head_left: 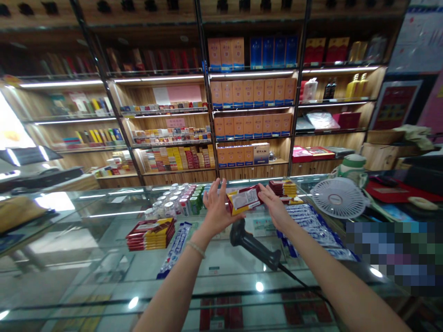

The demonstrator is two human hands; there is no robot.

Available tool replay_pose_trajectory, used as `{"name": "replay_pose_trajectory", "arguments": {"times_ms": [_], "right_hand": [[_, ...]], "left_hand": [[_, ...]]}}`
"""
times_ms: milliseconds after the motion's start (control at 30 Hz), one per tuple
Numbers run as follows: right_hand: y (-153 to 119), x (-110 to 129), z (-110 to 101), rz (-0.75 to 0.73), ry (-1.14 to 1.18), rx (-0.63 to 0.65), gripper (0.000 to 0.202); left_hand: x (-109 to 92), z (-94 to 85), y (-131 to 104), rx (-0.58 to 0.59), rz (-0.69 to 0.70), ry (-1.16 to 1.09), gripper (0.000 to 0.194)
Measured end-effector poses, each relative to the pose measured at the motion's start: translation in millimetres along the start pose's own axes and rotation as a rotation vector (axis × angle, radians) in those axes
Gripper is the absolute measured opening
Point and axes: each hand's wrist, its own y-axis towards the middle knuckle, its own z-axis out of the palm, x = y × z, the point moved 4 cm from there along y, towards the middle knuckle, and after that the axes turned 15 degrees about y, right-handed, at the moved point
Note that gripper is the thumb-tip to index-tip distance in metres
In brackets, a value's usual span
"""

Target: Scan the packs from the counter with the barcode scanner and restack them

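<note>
A red and yellow packet (pixel 244 199), which looks like a chocolate bar, is held above the glass counter with its pale label side facing me. My left hand (pixel 218 207) grips its left end, thumb along the lower edge and fingers pointing up. The right end is pinched by my right hand (pixel 275 207). Below the packet, a dark barcode scanner (pixel 258 249) lies on the glass with its cable running right. A stack of similar red and yellow packets (pixel 150 234) sits left of my left hand, and another stack (pixel 284 188) stands beyond my right hand.
Blue and white wrapped bars (pixel 311 226) lie right of the scanner; one more such bar (pixel 175 249) is at left. Small round-lidded containers (pixel 171 205) stand in rows behind. A white fan (pixel 339 198) and a green-lidded jug (pixel 353 166) are at right. Stocked shelves (pixel 252 108) line the wall.
</note>
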Motion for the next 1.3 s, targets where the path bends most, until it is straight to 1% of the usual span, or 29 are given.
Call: {"name": "replay_pose_trajectory", "arguments": {"times_ms": [33, 100, 167, 233, 300, 333, 467, 567, 633, 733, 800, 867, 967, 1033, 1133, 1200, 1300], "right_hand": [[0.6, -0.3, -2.4, -0.006, -0.021, -0.033, 0.050], [2.0, -0.6, -6.8, -0.015, -0.089, -0.088, 0.050], [2.8, -0.1, -9.7, -0.018, -0.149, -0.125, 0.048], [2.4, 0.8, -9.9, -0.018, -0.186, -0.139, 0.047], [0.6, 2.0, -7.2, -0.013, -0.213, -0.129, 0.046], [-0.7, 2.7, -5.0, -0.009, -0.224, -0.118, 0.046], [-6.1, 5.6, 3.6, 0.007, -0.213, -0.063, 0.044], [-8.6, 7.4, 6.1, 0.011, -0.194, -0.042, 0.043], [-9.4, 8.9, 6.5, 0.001, -0.223, -0.036, 0.043], [-9.5, 13.1, 9.0, -0.041, -0.348, -0.020, 0.039], [-8.2, 17.3, 13.0, -0.067, -0.480, -0.005, 0.035], [-5.8, 22.3, 18.7, -0.075, -0.620, 0.019, 0.033], [-2.8, 31.0, 26.8, -0.032, -0.807, 0.076, 0.032], [-4.9, 38.3, 29.0, 0.020, -0.911, 0.088, 0.033], [-20.4, 52.1, 30.4, 0.034, -1.042, 0.090, 0.047], [-39.4, 60.2, 33.4, -0.010, -1.128, 0.129, 0.059], [-73.2, 64.8, 39.8, -0.058, -1.222, 0.204, 0.068]], "left_hand": [[2.2, 0.5, 0.4, -0.013, -0.024, -0.001, 0.140], [3.8, -2.1, 0.7, -0.050, -0.055, 0.017, 0.144], [1.3, -8.4, 0.7, -0.085, -0.062, 0.070, 0.134], [-4.5, -15.1, 0.4, -0.101, -0.035, 0.142, 0.118], [-11.0, -19.5, 0.0, -0.101, 0.010, 0.205, 0.103], [-13.6, -20.6, -0.1, -0.100, 0.031, 0.226, 0.099], [-18.3, -19.6, -0.6, -0.101, 0.090, 0.266, 0.091], [-17.2, -18.7, -0.2, -0.098, 0.102, 0.268, 0.082], [-15.1, -19.8, 0.3, -0.099, 0.102, 0.270, 0.078], [-9.8, -22.7, 0.6, -0.118, 0.102, 0.282, 0.073], [-5.2, -24.2, 0.2, -0.134, 0.105, 0.286, 0.070], [-0.6, -24.5, -0.4, -0.146, 0.107, 0.284, 0.071], [5.1, -23.1, -1.1, -0.151, 0.103, 0.274, 0.074], [7.9, -21.3, -1.2, -0.144, 0.096, 0.267, 0.074], [11.0, -19.0, -1.3, -0.134, 0.083, 0.265, 0.072], [12.6, -18.1, -1.6, -0.131, 0.074, 0.266, 0.071], [14.8, -16.8, -2.1, -0.110, 0.060, 0.258, 0.071]]}}
